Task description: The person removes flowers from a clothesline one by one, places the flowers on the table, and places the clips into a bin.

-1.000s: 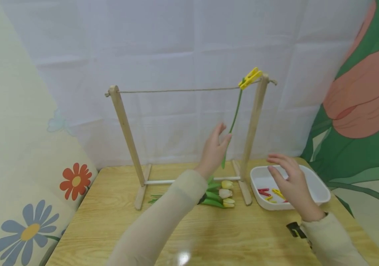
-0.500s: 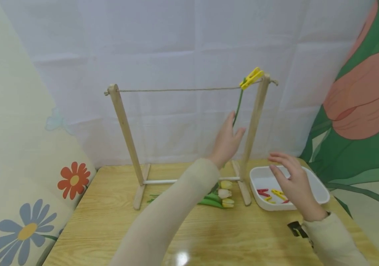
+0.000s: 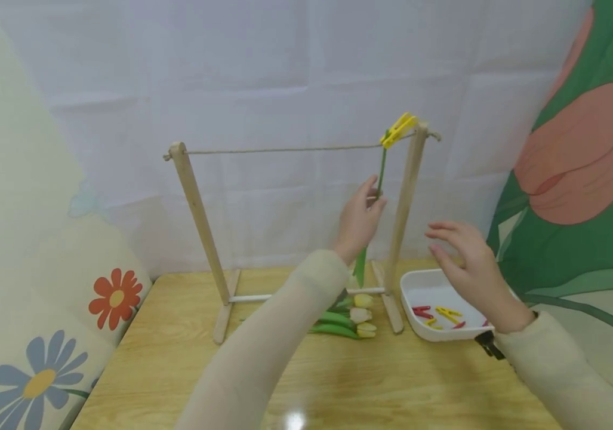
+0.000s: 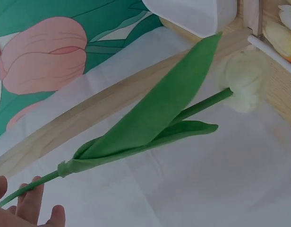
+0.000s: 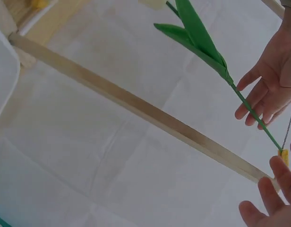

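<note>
A white tulip (image 4: 244, 80) hangs head down by its green stem (image 3: 382, 170) from a string (image 3: 285, 150). A yellow clothespin (image 3: 399, 130) clips the stem's end to the string, close to the right post. My left hand (image 3: 361, 221) is at the stem, its loosely bent fingers lying behind it in the right wrist view. Long green leaves (image 4: 150, 118) spread below that hand. My right hand (image 3: 467, 263), fingers apart and holding nothing, hovers over the white basin (image 3: 413, 298). Inside the basin lie red clothespins (image 3: 422, 312) and yellow clothespins (image 3: 448, 313).
The string is tied between a left wooden post (image 3: 199, 221) and a right wooden post (image 3: 407, 209), joined low by a white rod (image 3: 249, 298). Several tulips (image 3: 361, 316) lie on the wooden table (image 3: 381, 382) under the string. A white cloth (image 3: 263, 221) hangs behind.
My left hand has moved up and right along the stem, its fingers now around the stem's side. My right hand has risen slightly. The clothespin still holds the tulip on the string.
</note>
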Available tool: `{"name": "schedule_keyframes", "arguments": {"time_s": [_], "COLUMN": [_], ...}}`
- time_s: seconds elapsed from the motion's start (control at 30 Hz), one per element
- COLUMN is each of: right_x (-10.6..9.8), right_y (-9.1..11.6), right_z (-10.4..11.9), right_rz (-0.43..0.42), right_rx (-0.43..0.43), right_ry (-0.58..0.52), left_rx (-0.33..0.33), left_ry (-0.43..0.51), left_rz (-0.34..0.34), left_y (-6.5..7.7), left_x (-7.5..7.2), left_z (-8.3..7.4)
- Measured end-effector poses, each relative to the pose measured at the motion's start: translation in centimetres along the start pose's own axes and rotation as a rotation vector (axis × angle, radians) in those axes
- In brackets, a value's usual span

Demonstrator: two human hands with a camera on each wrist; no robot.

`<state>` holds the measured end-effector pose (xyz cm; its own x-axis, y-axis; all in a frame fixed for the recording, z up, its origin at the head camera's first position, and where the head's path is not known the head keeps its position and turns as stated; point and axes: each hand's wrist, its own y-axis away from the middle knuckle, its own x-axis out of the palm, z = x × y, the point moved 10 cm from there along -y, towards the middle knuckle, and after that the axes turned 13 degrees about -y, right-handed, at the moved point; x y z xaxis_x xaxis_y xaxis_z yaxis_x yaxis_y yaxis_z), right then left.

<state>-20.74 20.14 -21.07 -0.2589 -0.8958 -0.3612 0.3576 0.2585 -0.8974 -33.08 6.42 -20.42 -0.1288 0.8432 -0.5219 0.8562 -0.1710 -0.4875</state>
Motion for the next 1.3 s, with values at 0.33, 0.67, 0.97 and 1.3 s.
{"name": "schedule_keyframes", "arguments": {"time_s": [0.33,0.67,0.97,1.3], "right_x": [-0.7,0.4,2.3,2.0], "right_y": [-8.2,-14.4,-17.9,-18.2], "right_z": [0.9,-1.1,-5.5,-7.6], "right_rz": [0.039,0.252,0.621,0.670], "right_rx": [-0.220,-0.117,0.268,0.441], "right_ry": [0.157,0.352,0.395,0.230], "left_rx": [0.029,0.009,0.001,0.012], "left_ry": [0.058,0.061,0.043,0.018], "left_rz": [-0.052,-0.038,-0.021,-0.018], "left_y": [-0.7,-0.4,-0.4,-0.6], "left_x": [-0.4,-0.4,-0.1,0.1], "left_z": [-0.1,0.7,0.8,0.5]}}
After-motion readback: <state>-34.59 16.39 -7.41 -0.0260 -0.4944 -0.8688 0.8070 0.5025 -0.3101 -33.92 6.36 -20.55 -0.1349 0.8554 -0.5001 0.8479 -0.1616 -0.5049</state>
